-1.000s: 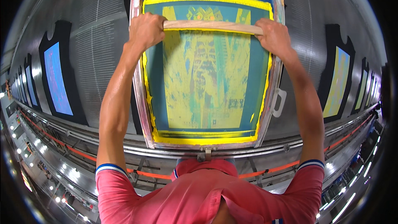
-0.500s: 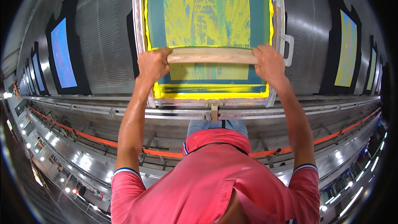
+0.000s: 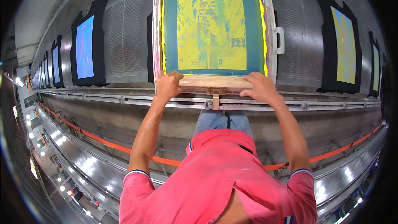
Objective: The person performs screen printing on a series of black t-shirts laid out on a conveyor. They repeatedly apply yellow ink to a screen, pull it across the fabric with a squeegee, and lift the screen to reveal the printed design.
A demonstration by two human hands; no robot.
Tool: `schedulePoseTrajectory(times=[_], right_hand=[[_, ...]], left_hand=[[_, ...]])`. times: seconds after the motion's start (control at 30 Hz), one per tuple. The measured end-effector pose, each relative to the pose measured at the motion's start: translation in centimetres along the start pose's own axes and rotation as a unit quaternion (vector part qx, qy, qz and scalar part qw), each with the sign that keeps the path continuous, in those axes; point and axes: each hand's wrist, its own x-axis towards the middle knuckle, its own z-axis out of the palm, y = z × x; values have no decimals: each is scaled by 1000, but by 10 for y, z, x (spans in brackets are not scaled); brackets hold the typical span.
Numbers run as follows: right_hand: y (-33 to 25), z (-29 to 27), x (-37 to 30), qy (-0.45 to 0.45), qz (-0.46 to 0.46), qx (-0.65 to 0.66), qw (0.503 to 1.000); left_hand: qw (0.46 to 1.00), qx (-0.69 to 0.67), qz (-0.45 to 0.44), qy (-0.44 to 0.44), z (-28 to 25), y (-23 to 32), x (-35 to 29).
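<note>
Nearest: the person's pink cloth shirt [image 3: 211, 166] with striped sleeve cuffs, then faded blue denim trousers [image 3: 210, 121]. A long orange strip [image 3: 108, 140] runs to either side of the body. Beyond it, a pale metal rail [image 3: 100, 98] along the near edge of the table.

Wooden bar [image 3: 215, 82], pale, smooth, grained: lies crosswise at the near end of the screen, just short of the rail. Left hand [image 3: 169, 86]: fingers curled round the bar's left end. Right hand [image 3: 262, 88]: fingers over the far side of its right end, thumb set apart on the near side; bar gripped between.

Past the bar, teal mesh screen [image 3: 253, 37] with a yellow-and-teal pattern, yellow ink [image 3: 163, 29] thick along its sides, in a stained metal frame [image 3: 158, 45]. White handle [image 3: 281, 40] on the frame's right side.

Grey metal table [image 3: 128, 33] around it. Black garment with blue panel [image 3: 85, 47] to left; black garment with yellow-green panel [image 3: 345, 45] to right. Smaller-looking ones recede both ways.
</note>
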Motion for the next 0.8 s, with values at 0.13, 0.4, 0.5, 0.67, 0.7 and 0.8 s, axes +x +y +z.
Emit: schedulePoseTrajectory(times=[0.13, 0.4, 0.5, 0.67, 0.7, 0.8], right_hand=[[63, -32, 63, 275, 47, 0, 960], [177, -46, 135, 348, 226, 262, 872], [163, -45, 133, 366, 221, 224, 876], [160, -54, 132, 392, 230, 227, 861], [163, -59, 130, 391, 233, 248, 855], [149, -67, 127, 431, 208, 207, 853]], left_hand=[[998, -5, 9, 67, 2, 30, 14], [997, -64, -21, 31, 24, 78, 18], [996, -67, -17, 60, 27, 76, 12], [992, -105, -2, 75, 29, 70, 8], [990, -119, 1, 73, 27, 68, 7], [985, -136, 14, 105, 26, 58, -2]])
